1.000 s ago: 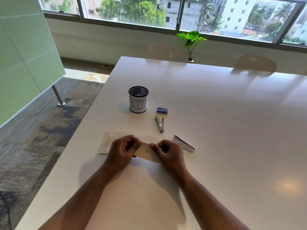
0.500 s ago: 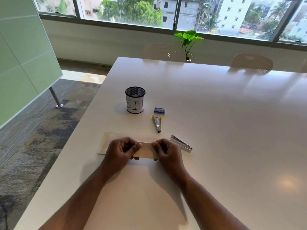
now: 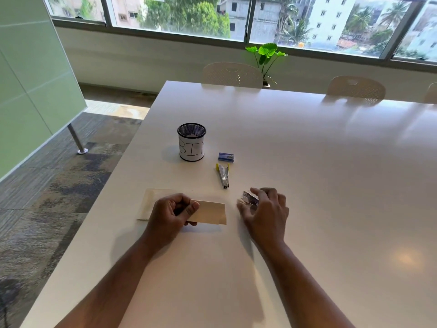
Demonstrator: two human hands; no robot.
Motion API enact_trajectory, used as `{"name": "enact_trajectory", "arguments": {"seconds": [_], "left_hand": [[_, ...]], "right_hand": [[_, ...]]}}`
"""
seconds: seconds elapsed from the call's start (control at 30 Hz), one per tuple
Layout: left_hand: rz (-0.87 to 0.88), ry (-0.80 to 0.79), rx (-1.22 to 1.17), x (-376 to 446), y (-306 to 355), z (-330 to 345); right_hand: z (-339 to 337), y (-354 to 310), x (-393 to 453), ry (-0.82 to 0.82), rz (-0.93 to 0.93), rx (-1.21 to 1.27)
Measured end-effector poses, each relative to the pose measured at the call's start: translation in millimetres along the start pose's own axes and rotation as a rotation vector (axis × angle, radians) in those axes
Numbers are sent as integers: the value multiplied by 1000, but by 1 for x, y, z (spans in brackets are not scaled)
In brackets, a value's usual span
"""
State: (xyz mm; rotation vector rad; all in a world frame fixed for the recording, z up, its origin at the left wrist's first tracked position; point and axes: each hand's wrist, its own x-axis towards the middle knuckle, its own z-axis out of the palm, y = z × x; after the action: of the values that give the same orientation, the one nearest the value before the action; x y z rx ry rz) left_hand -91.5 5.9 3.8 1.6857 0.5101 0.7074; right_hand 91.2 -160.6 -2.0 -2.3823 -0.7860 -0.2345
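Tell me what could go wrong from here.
1. The folded brown paper is pinched only by the left hand, so it may unfold or slip.
2. The right hand curls round the silver metal tool; a loose grab could skid it across the glossy table.

Person, head-camera view. Item one: left hand [image 3: 170,216], bare, knuckles and one thumbnail showing. Item two: right hand [image 3: 267,214], bare, outline slightly blurred. Item three: left forearm [image 3: 113,280], uncovered from the wrist to the lower picture edge. Item four: right forearm [image 3: 307,285], likewise uncovered from the wrist to the lower picture edge.
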Motion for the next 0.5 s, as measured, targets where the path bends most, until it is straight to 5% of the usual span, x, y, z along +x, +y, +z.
{"name": "enact_trajectory", "arguments": {"seconds": [0.2, 0.4, 0.5], "left_hand": [[-13, 19, -19, 0, 1, 1], [-10, 7, -31, -1, 1, 0], [-6, 7, -33, 0, 2, 0]], "right_hand": [[3, 2, 1, -5, -16, 102], [3, -11, -6, -171, 23, 735], [3, -13, -6, -272, -22, 865]]}}
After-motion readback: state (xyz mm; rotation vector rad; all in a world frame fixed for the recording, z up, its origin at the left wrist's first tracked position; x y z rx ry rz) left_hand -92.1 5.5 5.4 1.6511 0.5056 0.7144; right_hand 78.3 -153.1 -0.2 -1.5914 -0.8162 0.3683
